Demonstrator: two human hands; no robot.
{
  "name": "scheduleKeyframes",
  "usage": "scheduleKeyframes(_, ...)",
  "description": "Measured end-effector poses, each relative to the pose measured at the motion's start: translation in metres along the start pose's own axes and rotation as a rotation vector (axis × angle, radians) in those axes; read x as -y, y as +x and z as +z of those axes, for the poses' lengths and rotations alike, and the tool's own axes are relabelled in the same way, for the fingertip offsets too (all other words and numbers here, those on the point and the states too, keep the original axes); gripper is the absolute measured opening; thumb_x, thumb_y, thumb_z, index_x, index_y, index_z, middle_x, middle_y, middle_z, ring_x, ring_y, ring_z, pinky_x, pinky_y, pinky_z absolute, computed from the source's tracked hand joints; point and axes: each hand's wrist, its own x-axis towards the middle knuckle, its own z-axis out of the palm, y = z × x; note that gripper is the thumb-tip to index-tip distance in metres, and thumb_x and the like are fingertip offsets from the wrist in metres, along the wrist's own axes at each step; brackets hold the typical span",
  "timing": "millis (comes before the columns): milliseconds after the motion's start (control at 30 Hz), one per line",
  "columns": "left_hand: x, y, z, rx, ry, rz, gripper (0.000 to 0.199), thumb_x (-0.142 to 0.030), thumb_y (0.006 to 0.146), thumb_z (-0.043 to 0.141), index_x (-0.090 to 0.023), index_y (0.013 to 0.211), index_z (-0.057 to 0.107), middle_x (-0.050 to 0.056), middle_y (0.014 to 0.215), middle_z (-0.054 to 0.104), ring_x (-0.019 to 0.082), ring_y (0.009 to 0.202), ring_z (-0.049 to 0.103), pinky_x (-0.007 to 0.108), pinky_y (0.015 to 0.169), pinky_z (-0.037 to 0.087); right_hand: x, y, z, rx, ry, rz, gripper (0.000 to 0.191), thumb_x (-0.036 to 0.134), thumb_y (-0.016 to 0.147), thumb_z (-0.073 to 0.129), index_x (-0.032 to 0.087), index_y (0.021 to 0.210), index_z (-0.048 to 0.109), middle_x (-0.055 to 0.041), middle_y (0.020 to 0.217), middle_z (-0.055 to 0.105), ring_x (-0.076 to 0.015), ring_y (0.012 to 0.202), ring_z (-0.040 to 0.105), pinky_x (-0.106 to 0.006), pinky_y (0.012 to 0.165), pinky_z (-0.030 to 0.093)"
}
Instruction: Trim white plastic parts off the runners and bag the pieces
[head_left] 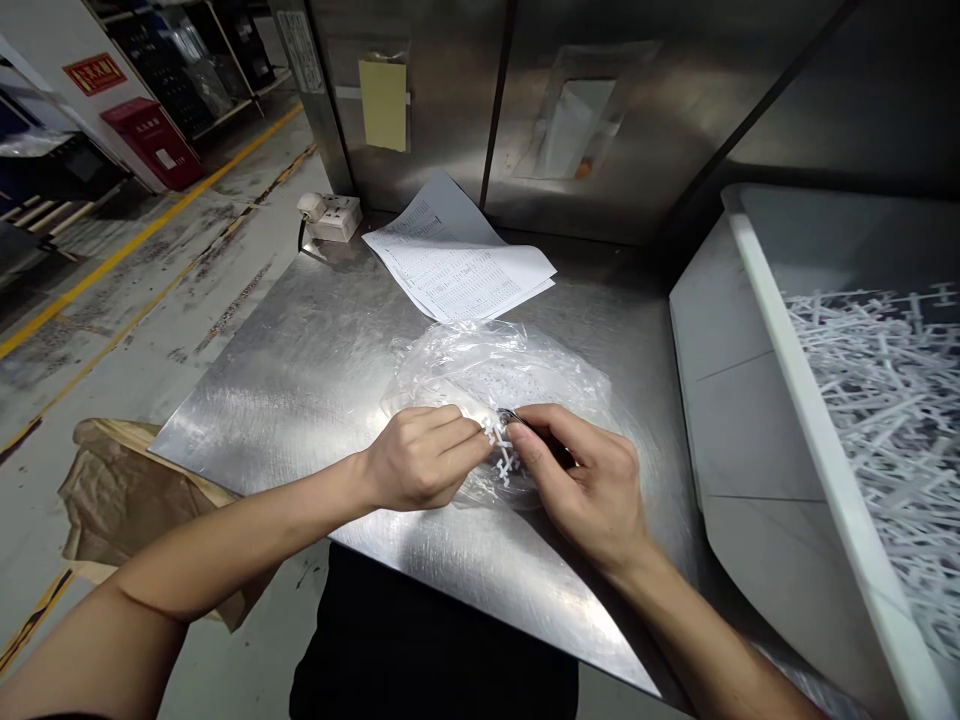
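A white piece is being pinched by the left hand, a dark tool by the right hand; through closeness, fingertips are perhaps being endangered.

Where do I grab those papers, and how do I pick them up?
Pinch the papers at their right-hand corner, coming in from the right. That end seems to curl up off the metal table, so your thumb could probably slip under.

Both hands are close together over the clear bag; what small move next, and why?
I'd probably ease the dark tool in the right hand slightly away from the left hand: both hands' fingertips crowd around the small white piece, leaving little room between tool and fingers.
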Motion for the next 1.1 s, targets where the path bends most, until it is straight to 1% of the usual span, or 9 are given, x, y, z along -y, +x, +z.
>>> scheduleKeyframes(133, -0.002, 0.000, 0.002, 0.043, 0.015, -0.052, 0.021, -0.006, 0.099, 0.056, -0.018, 0.084, 0.064, 0.001, 0.071, 0.067, 0.015, 0.063, 0.054, 0.032, 0.057, 0.044, -0.004, 0.001, 0.004, 0.040, 0.095, 0.162, 0.023, 0.035, 0.104, 0.067, 0.021, 0.088, 0.073, 0.0015, 0.071, 0.067, -0.0147, 0.061, 0.058, -0.030, 0.055, 0.042)
scheduleKeyframes(200, -0.002, 0.001, 0.003, 0.065, 0.004, -0.078, 0.021, -0.007, 0.100, 0.058, -0.017, 0.083, 0.065, 0.001, 0.071, 0.067, 0.015, 0.064, 0.055, 0.032, 0.057, 0.044, -0.006, 0.001, 0.005, 0.046, 0.122, 0.203, 0.025, 0.036, 0.104, 0.068, 0.021, 0.085, 0.073, 0.0029, 0.067, 0.062, -0.0135, 0.058, 0.054, -0.029, 0.053, 0.040)
scheduleKeyframes(267, -0.002, 0.001, 0.003, 0.077, -0.011, -0.098, 0.022, -0.008, 0.101, 0.059, -0.017, 0.081, 0.064, 0.000, 0.070, 0.066, 0.015, 0.064, 0.055, 0.031, 0.057, 0.045, -0.007, 0.002, 0.004, 0.043, 0.123, 0.210, 0.025, 0.036, 0.104, 0.068, 0.021, 0.085, 0.073, 0.0032, 0.067, 0.062, -0.0131, 0.058, 0.053, -0.029, 0.053, 0.039)
scheduleKeyframes(367, -0.001, 0.000, 0.004, 0.075, -0.026, -0.117, 0.024, -0.010, 0.102, 0.059, -0.017, 0.080, 0.064, 0.000, 0.068, 0.065, 0.015, 0.063, 0.055, 0.031, 0.056, 0.045, -0.007, 0.003, 0.001, 0.012, 0.051, 0.134, 0.020, 0.034, 0.104, 0.067, 0.021, 0.091, 0.074, 0.0022, 0.072, 0.067, -0.0139, 0.061, 0.057, -0.030, 0.056, 0.042)
scheduleKeyframes(467, 0.000, -0.001, 0.004, 0.074, -0.026, -0.117, 0.022, -0.010, 0.103, 0.058, -0.017, 0.083, 0.065, 0.000, 0.071, 0.067, 0.015, 0.065, 0.059, 0.030, 0.058, 0.048, -0.005, 0.004, -0.003, -0.022, -0.036, -0.025, 0.012, 0.030, 0.105, 0.067, 0.021, 0.099, 0.073, -0.0001, 0.082, 0.074, -0.0147, 0.065, 0.063, -0.031, 0.061, 0.046)
scheduleKeyframes(567, 0.001, -0.001, 0.003, 0.072, -0.013, -0.105, 0.020, -0.009, 0.102, 0.057, -0.018, 0.086, 0.066, 0.001, 0.073, 0.069, 0.015, 0.067, 0.060, 0.030, 0.059, 0.048, 0.000, 0.004, -0.004, 0.010, -0.041, -0.142, 0.008, 0.025, 0.106, 0.066, 0.021, 0.102, 0.072, -0.0021, 0.088, 0.077, -0.0161, 0.070, 0.068, -0.031, 0.064, 0.050)
scheduleKeyframes(633, 0.001, -0.001, 0.003, 0.062, 0.002, -0.095, 0.020, -0.009, 0.102, 0.057, -0.017, 0.086, 0.066, 0.001, 0.073, 0.068, 0.015, 0.066, 0.058, 0.031, 0.058, 0.047, 0.003, 0.003, -0.003, 0.035, -0.037, -0.188, 0.007, 0.023, 0.106, 0.065, 0.022, 0.103, 0.072, -0.0020, 0.087, 0.076, -0.0164, 0.071, 0.068, -0.032, 0.065, 0.051)
scheduleKeyframes(833, 0.001, 0.000, 0.003, 0.047, 0.038, -0.058, 0.024, -0.009, 0.100, 0.056, -0.018, 0.079, 0.063, 0.001, 0.070, 0.064, 0.016, 0.064, 0.052, 0.034, 0.056, 0.042, 0.005, 0.001, 0.000, 0.031, -0.096, -0.226, 0.007, 0.020, 0.105, 0.066, 0.019, 0.100, 0.071, -0.0021, 0.081, 0.074, -0.0161, 0.066, 0.065, -0.032, 0.064, 0.048)
scheduleKeyframes(1100, -0.001, -0.003, 0.005, 0.065, 0.100, -0.008, 0.025, -0.010, 0.101, 0.053, -0.018, 0.078, 0.060, 0.001, 0.071, 0.060, 0.016, 0.065, 0.051, 0.033, 0.058, 0.040, 0.007, 0.000, -0.002, 0.038, -0.145, -0.259, 0.008, 0.021, 0.105, 0.066, 0.020, 0.098, 0.070, -0.0013, 0.077, 0.071, -0.0161, 0.063, 0.063, -0.032, 0.062, 0.045)
